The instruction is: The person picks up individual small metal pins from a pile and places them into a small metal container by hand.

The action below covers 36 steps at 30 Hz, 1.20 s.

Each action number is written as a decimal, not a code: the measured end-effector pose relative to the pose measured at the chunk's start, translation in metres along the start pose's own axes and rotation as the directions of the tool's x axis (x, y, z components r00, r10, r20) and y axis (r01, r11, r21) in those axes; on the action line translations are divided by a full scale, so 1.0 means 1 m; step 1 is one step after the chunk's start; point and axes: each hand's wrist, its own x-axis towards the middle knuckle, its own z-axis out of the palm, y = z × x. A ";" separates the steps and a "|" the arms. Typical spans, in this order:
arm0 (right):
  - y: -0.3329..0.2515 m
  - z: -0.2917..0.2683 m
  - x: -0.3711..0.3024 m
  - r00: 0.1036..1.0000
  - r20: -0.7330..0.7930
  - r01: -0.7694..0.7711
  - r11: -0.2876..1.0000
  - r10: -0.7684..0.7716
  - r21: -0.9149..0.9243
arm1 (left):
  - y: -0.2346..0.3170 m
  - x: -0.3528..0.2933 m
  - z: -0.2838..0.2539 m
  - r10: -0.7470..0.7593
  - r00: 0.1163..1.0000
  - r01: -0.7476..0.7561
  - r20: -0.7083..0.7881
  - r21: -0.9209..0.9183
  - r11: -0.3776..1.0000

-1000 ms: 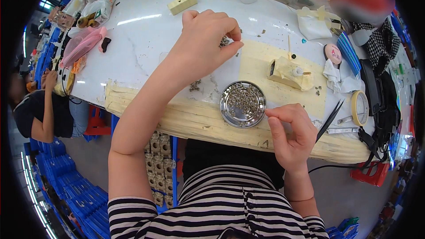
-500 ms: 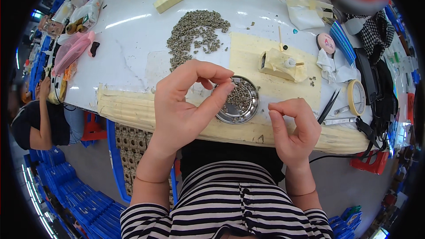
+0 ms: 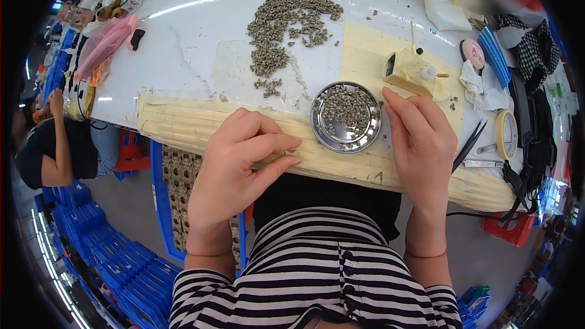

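My left hand hovers over the padded front edge of the table, its thumb and index finger slightly apart with nothing visible between them. To its right is a round steel dish holding many small grey metal parts. My right hand is just right of the dish, thumb and index finger curled close together; whether anything is pinched there is too small to make out. A tiny part lies beside the rim near those fingertips. Farther back, a large heap of the same metal parts spreads on the white table.
Right of the dish stands a tape-wrapped block with a small stick in it. Black tweezers and a tape roll lie at the right. A pink mesh item is at the left. Below the table edge is a blue crate; another person sits at left.
My left hand has moved away from the dish, down and left, and its fingertips have parted. My right hand has risen toward the dish's right rim. The whole view has shifted slightly.
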 end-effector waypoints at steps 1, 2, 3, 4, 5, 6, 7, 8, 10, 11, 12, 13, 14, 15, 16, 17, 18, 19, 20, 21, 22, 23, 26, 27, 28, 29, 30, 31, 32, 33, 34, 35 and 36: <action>-0.001 0.000 0.001 1.000 0.013 -0.004 1.000 0.004 -0.003 | -0.001 0.000 0.002 0.012 1.000 -0.012 -0.001 0.014 1.000; -0.002 0.000 0.002 1.000 0.024 -0.008 1.000 0.008 -0.008 | 0.000 0.000 0.004 0.021 1.000 -0.021 -0.010 0.009 1.000; -0.002 -0.001 0.003 0.999 0.036 -0.012 1.000 0.012 -0.014 | 0.001 0.001 0.007 0.030 0.999 -0.030 -0.019 0.005 1.000; -0.002 -0.001 0.003 1.000 0.027 -0.009 1.000 0.009 -0.010 | 0.003 0.001 0.009 0.040 0.999 -0.040 -0.028 0.000 0.999; -0.001 0.001 0.003 1.000 0.018 -0.004 1.000 0.005 -0.007 | 0.005 0.002 0.014 0.040 0.999 -0.040 -0.032 -0.008 0.999; 0.001 0.002 0.002 1.000 0.009 0.000 1.000 0.000 -0.005 | 0.009 0.002 0.018 0.040 0.999 -0.041 -0.036 -0.016 0.999; 0.002 0.003 0.001 1.000 -0.001 -0.001 1.000 0.001 -0.002 | 0.011 0.002 0.023 0.040 0.998 -0.041 -0.040 -0.025 0.999; 0.002 0.004 0.001 1.000 -0.009 0.000 1.000 0.000 0.002 | 0.013 0.003 0.027 0.051 0.997 -0.053 -0.060 -0.036 0.998; 0.003 0.002 -0.001 1.000 -0.027 -0.013 1.000 0.013 0.022 | 0.014 0.003 0.034 0.071 0.993 -0.077 -0.099 -0.057 0.995; 0.004 0.000 -0.003 0.999 -0.038 -0.026 0.999 0.028 0.039 | 0.015 0.004 0.036 0.089 0.990 -0.094 -0.111 -0.044 0.995; 0.004 -0.002 -0.005 0.998 -0.049 -0.039 0.998 0.041 0.055 | 0.015 0.005 0.038 0.106 0.987 -0.111 -0.123 -0.030 0.993; 0.003 -0.007 -0.007 0.996 -0.058 -0.066 0.993 0.072 0.095 | 0.015 0.006 0.040 0.124 0.983 -0.127 -0.134 -0.016 0.992; 0.001 -0.014 -0.009 0.993 -0.065 -0.094 0.986 0.103 0.135 | 0.014 0.007 0.042 0.145 0.979 -0.145 -0.141 0.010 0.989; 0.000 -0.019 -0.011 0.988 -0.071 -0.120 0.977 0.135 0.176 | 0.013 0.008 0.044 0.165 0.975 -0.162 -0.146 0.037 0.986; 0.000 -0.023 -0.014 0.986 -0.075 -0.132 0.972 0.150 0.196 | 0.012 0.009 0.046 0.186 0.971 -0.178 -0.152 0.063 0.982; 0.001 -0.026 -0.018 0.983 -0.082 -0.145 0.965 0.166 0.219 | 0.011 0.010 0.047 0.203 0.967 -0.193 -0.151 0.077 0.978; 0.003 -0.028 -0.020 0.979 -0.088 -0.156 0.958 0.182 0.242 | 0.009 0.010 0.048 0.220 0.964 -0.209 -0.151 0.091 0.974; 0.004 -0.028 -0.022 0.979 -0.092 -0.152 0.953 0.181 0.261 | 0.009 0.010 0.049 0.238 0.960 -0.224 -0.150 0.104 0.969; 0.005 -0.029 -0.024 0.979 -0.096 -0.148 0.949 0.180 0.277 | 0.009 0.011 0.048 0.237 0.960 -0.226 -0.150 0.090 0.970; 0.006 -0.030 -0.025 0.979 -0.101 -0.143 0.945 0.180 0.294 | 0.010 0.012 0.047 0.237 0.960 -0.228 -0.150 0.075 0.971; 0.006 -0.031 -0.026 0.980 -0.100 -0.133 0.937 0.174 0.321 | 0.012 0.012 0.045 0.237 0.960 -0.230 -0.150 0.060 0.971; 0.006 -0.030 -0.028 0.981 -0.098 -0.122 0.928 0.166 0.351 | 0.015 0.012 0.045 0.206 0.965 -0.209 -0.160 -0.005 0.978; -0.005 -0.028 -0.029 0.991 -0.072 -0.064 0.881 0.110 0.468 | 0.027 0.013 0.043 0.093 0.985 -0.127 -0.145 -0.253 0.959; -0.010 -0.026 -0.028 0.994 -0.063 -0.042 0.859 0.086 0.510 | 0.033 0.015 0.043 0.047 0.993 -0.084 -0.111 -0.365 0.927; -0.013 -0.023 -0.027 0.995 -0.086 -0.001 0.856 0.053 0.518 | 0.036 0.017 0.043 0.004 0.998 -0.037 -0.069 -0.470 0.882; -0.015 -0.019 -0.026 0.994 -0.112 0.041 0.853 0.020 0.521 | 0.033 0.021 0.045 0.011 1.000 -0.023 -0.024 -0.595 0.803; -0.016 -0.016 -0.025 0.990 -0.137 0.083 0.848 -0.013 0.523 | 0.034 0.022 0.045 -0.057 0.998 0.055 0.021 -0.697 0.715; -0.017 -0.016 -0.024 0.989 -0.149 0.089 0.846 -0.011 0.526 | 0.036 0.022 0.044 -0.118 0.990 0.133 0.076 -0.782 0.609; -0.017 -0.016 -0.023 0.987 -0.157 0.106 0.850 -0.027 0.515 | 0.036 0.022 0.045 -0.172 0.975 0.209 0.141 -0.848 0.488; -0.016 -0.016 -0.022 0.985 -0.165 0.122 0.855 -0.044 0.505 | 0.035 0.023 0.046 -0.172 0.974 0.210 0.146 -0.865 0.457; -0.015 -0.016 -0.021 0.983 -0.172 0.139 0.858 -0.060 0.494 | 0.034 0.026 0.047 -0.155 0.972 0.225 0.175 -0.878 0.422; -0.015 -0.012 -0.022 0.979 -0.195 0.158 0.847 -0.066 0.508 | 0.032 0.028 0.047 -0.140 0.969 0.243 0.204 -0.889 0.388; -0.014 -0.012 -0.021 0.974 -0.210 0.182 0.858 -0.090 0.481 | 0.031 0.030 0.048 -0.124 0.965 0.262 0.232 -0.898 0.353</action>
